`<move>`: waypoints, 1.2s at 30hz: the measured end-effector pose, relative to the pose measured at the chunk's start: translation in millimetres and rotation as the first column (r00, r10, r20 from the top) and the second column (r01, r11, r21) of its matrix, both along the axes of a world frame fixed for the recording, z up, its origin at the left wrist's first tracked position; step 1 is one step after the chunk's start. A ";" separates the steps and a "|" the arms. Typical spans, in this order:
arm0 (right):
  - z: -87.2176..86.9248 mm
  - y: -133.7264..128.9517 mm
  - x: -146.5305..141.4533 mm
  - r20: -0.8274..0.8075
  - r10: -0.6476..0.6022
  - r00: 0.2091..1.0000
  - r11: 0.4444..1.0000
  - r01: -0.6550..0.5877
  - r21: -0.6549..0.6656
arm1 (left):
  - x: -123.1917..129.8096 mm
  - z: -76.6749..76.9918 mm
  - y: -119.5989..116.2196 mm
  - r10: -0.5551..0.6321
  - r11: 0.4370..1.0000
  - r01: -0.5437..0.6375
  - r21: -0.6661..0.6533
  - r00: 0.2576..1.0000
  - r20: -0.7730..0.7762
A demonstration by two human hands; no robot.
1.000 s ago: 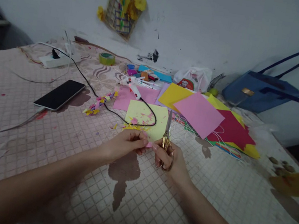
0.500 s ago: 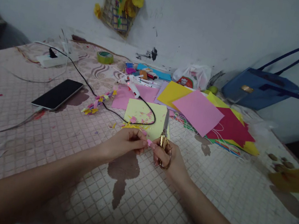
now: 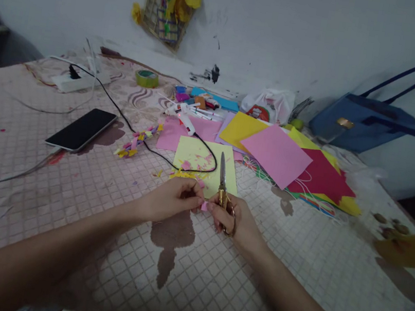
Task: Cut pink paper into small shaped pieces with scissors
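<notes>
Between my two hands is a small pink piece of paper [image 3: 204, 206]. My left hand [image 3: 175, 200] pinches its left side between thumb and fingertips. My right hand [image 3: 237, 217] is closed around the gold handles of a pair of scissors [image 3: 223, 186], and its thumb and fingertip also touch the paper's right side. The scissor blades look closed and point away from me, over a pale yellow sheet [image 3: 226, 156]. Pink and yellow paper scraps [image 3: 186, 165] lie on that sheet and along its front edge.
A white glue gun [image 3: 183, 120] lies behind the sheet, its black cord looping across it. Left are a clump of coloured paper bits [image 3: 137, 142], a phone [image 3: 82, 130] and a power strip [image 3: 76, 81]. Coloured sheets [image 3: 276, 154], white string and a blue bag [image 3: 364, 122] are on the right.
The scissors have tilted leftward in my right hand, their blades swinging over the yellow sheet. The pink piece has shifted slightly down and turned between my fingertips.
</notes>
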State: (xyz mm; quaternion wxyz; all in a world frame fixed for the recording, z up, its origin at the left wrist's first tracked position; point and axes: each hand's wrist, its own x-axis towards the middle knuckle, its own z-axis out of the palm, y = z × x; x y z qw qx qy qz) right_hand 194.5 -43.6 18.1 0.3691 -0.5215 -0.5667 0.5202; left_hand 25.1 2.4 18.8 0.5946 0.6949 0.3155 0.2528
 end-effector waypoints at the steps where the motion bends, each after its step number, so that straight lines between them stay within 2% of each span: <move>1: 0.4 -0.1 -0.1 -0.005 -0.001 1.000 1.000 0.001 -0.001 | 0.2 -0.8 -0.1 0.007 1.000 -0.007 -0.010 1.000 0.005; 7: 2.0 -0.9 -2.9 -0.036 -0.020 0.999 1.000 0.021 0.022 | 3.3 -6.0 -2.1 0.008 0.988 0.002 -0.156 0.998 0.060; 13: -1.4 -3.4 -1.9 -0.062 -0.022 0.998 0.999 0.021 -0.032 | 0.5 4.5 2.1 0.088 0.961 -0.047 -0.271 0.986 0.140; 18: -3.1 -6.0 -1.7 0.023 0.053 0.998 0.997 -0.052 -0.059 | -6.5 8.1 9.4 0.149 0.941 -0.076 -0.331 0.968 0.202; 23: -1.2 -7.1 -3.9 0.117 0.067 0.991 0.997 -0.062 -0.039 | -10.6 8.5 14.2 0.197 0.918 -0.077 -0.390 0.941 0.277; 30: -2.9 -6.4 1.1 0.189 0.135 0.973 0.991 -0.134 -0.014 | -13.3 8.1 17.6 0.188 0.908 -0.068 -0.414 0.949 0.255; 36: -1.4 -7.3 1.9 0.218 0.131 0.967 0.991 -0.133 -0.006 | -15.0 3.4 20.1 0.165 0.919 -0.046 -0.391 0.946 0.278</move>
